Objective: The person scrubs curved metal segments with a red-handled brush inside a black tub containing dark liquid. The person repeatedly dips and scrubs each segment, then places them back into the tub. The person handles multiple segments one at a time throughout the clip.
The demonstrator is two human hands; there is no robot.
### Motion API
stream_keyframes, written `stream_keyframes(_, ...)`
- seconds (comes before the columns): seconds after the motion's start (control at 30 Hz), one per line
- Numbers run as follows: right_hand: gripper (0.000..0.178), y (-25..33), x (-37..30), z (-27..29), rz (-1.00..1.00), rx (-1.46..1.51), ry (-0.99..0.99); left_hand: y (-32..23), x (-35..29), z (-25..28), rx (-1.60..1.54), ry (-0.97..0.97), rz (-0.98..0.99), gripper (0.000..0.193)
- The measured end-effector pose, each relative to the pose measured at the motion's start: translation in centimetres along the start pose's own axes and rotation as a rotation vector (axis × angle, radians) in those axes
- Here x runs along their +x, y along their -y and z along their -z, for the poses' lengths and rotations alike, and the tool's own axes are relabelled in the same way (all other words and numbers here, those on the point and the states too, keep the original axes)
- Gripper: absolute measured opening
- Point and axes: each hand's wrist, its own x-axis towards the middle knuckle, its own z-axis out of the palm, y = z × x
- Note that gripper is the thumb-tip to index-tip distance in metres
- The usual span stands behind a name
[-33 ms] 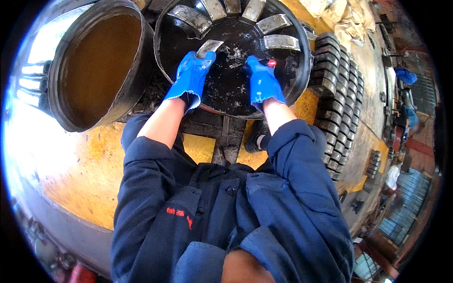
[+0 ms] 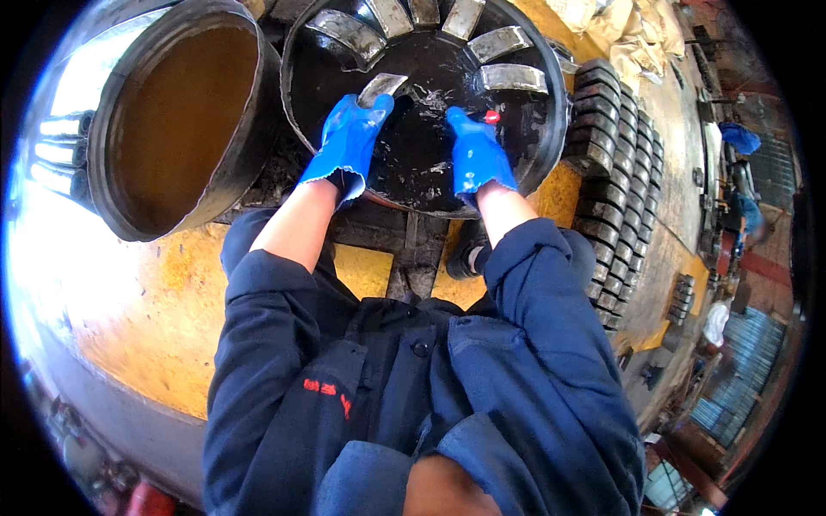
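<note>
Left hand [image 2: 354, 125] first: the blue-gloved thumb and fingers are clamping the near end of a curved metal piece [image 2: 383, 85], its bare grey end jutting out past the glove toward the middle of the tub [image 2: 560, 112]. Over on the right hand [image 2: 475, 142], the thumb is standing out on the inner side, and a small red thing [image 2: 491, 117] is showing at the glove's outer edge; the other fingers are curling out of sight, so I cannot tell whether they're closing on it. The two hands are staying well apart, with dark liquid [image 2: 422, 163] lying open between them.

Moving outward, six more metal pieces [image 2: 514, 78] are fanning around the far side and far right of the tub, the last one sitting near the red thing. The near rim is running just below both gloves, and the wrists are hanging over it. Open liquid is stretching from the held piece across to the right wall.

Beyond the rim, a drum [image 2: 249, 129] of brown stuff [image 2: 189, 120] is crowding the left side, while rows of dark blocks [image 2: 598, 198] are pressing close on the right.
</note>
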Motion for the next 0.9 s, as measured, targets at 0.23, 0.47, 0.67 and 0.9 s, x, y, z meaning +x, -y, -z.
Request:
stream_keyframes(0.23,0.036,-2.0,-4.0,-0.8,-0.069,-0.105,0.148,-0.5,-0.1,0.3,-0.032,0.048,0.05,0.068)
stream_keyframes(0.47,0.031,1.7,-7.5,0.4,-0.113,-0.609,0.29,2.1,2.2,-0.9,0.256,0.051,-0.117,0.09)
stream_keyframes(0.67,0.032,6.2,-3.8,3.2,-0.022,-0.581,0.105,-1.8,1.4,-4.3,0.614,0.132,0.071,0.079)
stream_keyframes(0.9,0.03,5.7,0.8,5.2,-0.1,-0.308,0.041,-2.1,0.4,-4.6,0.984,0.309,-0.252,0.088)
